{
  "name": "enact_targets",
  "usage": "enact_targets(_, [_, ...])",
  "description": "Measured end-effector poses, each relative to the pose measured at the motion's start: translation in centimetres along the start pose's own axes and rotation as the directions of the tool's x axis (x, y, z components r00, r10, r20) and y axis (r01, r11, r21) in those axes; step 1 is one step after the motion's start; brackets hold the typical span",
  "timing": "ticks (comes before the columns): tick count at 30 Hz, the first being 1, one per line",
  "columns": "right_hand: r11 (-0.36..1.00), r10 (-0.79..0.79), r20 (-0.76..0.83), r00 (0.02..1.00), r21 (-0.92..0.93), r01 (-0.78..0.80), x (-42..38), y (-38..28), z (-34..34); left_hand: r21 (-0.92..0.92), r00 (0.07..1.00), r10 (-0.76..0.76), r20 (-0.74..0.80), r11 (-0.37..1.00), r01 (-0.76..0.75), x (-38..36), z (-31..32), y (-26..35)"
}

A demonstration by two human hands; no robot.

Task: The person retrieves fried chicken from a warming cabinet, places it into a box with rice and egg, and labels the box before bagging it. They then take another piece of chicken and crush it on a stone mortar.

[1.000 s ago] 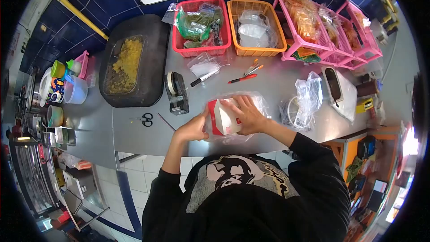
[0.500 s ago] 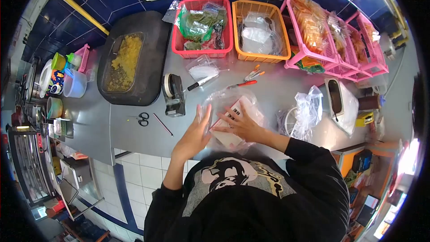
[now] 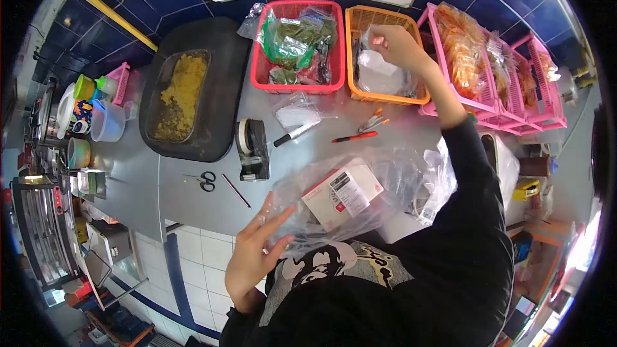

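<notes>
One box (image 3: pixel 340 196) amid clear plastic (image 3: pixel 398 167), long axis slanting away rightward, lies right of the nearer left hand (image 3: pixel 252 254), fingers splayed, while the right hand (image 3: pixel 400 46), grip unclear, overhangs an orange basket (image 3: pixel 389 97).

Black long-sleeved top (image 3: pixel 418 295), printed front (image 3: pixel 340 262)

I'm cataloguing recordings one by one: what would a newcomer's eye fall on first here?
Probably the white-and-red cardboard box amid crinkled clear plastic sheeting near the grey metal counter's front edge, the spread left hand beside it. The yellow crumbly mass in the black rounded container, back left, likely comes next. Then the right hand, over the rectangular orange plastic basket at the back.
</notes>
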State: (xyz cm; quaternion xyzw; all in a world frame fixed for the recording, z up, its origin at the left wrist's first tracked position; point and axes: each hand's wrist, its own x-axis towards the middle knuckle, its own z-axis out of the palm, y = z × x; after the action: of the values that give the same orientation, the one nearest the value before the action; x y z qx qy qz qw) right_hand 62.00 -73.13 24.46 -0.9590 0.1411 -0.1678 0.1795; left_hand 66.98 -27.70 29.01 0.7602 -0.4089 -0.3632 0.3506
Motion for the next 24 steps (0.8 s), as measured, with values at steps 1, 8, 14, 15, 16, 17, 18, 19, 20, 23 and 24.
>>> enact_targets(1, [0.970, 0.127, 0.155, 0.980, -0.226, -0.090, 1.1, 3.3, 2.3, -0.056, 1.000, -0.014, 0.017, 0.998, 0.015, -0.1, 0.1, 0.3])
enact_targets(8, [0.838, 0.418, 0.225, 0.880, -0.469, -0.278, 0.5, 7.1, 7.7, -0.194, 0.996, -0.084, -0.014, 0.978, 0.079, 0.2, 1.1, -0.5])
enact_targets(14, [0.819, 0.473, 0.127, 0.872, -0.427, -0.383, -2.6, 7.8, 6.3, -0.195, 0.997, -0.059, -0.044, 0.980, 0.049, 1.1, 1.2, -0.6])
enact_targets(15, [0.817, 0.475, 0.123, 0.871, -0.429, -0.385, -3.1, 8.3, 6.2, -0.196, 0.998, -0.051, -0.040, 0.980, 0.042, 1.3, 1.2, -0.6])
enact_targets(16, [0.834, 0.459, 0.102, 0.883, -0.393, -0.388, -3.6, 8.7, 6.3, -0.196, 0.998, -0.047, -0.039, 0.980, 0.038, 1.4, 1.2, -0.5])
enact_targets(17, [0.851, 0.441, 0.081, 0.894, -0.354, -0.388, -3.8, 9.1, 6.4, -0.196, 0.998, -0.044, -0.037, 0.980, 0.036, 1.5, 1.2, -0.5])
enact_targets(18, [0.851, 0.441, 0.079, 0.894, -0.353, -0.388, -3.9, 8.9, 6.5, -0.194, 0.998, -0.043, -0.035, 0.980, 0.035, 1.5, 1.2, -0.5])
enact_targets(19, [0.840, 0.419, 0.045, 0.907, -0.397, -0.369, -3.9, 8.6, 6.8, -0.192, 0.999, -0.043, -0.034, 0.981, 0.035, 1.4, 1.2, -0.5])
enact_targets(20, [0.827, 0.396, 0.011, 0.918, -0.440, -0.351, -3.9, 8.4, 7.0, -0.197, 0.999, -0.039, -0.035, 0.980, 0.031, 1.4, 1.2, -0.6])
enact_targets(23, [0.803, 0.496, 0.001, 0.868, -0.381, -0.458, -3.3, 9.5, 7.1, -0.201, 0.998, -0.040, -0.037, 0.979, 0.032, 1.1, 1.2, -0.7])
enact_targets(24, [0.806, 0.491, 0.001, 0.871, -0.380, -0.454, -3.4, 9.7, 6.9, -0.203, 0.998, -0.047, -0.037, 0.978, 0.039, 1.0, 1.1, -0.7])
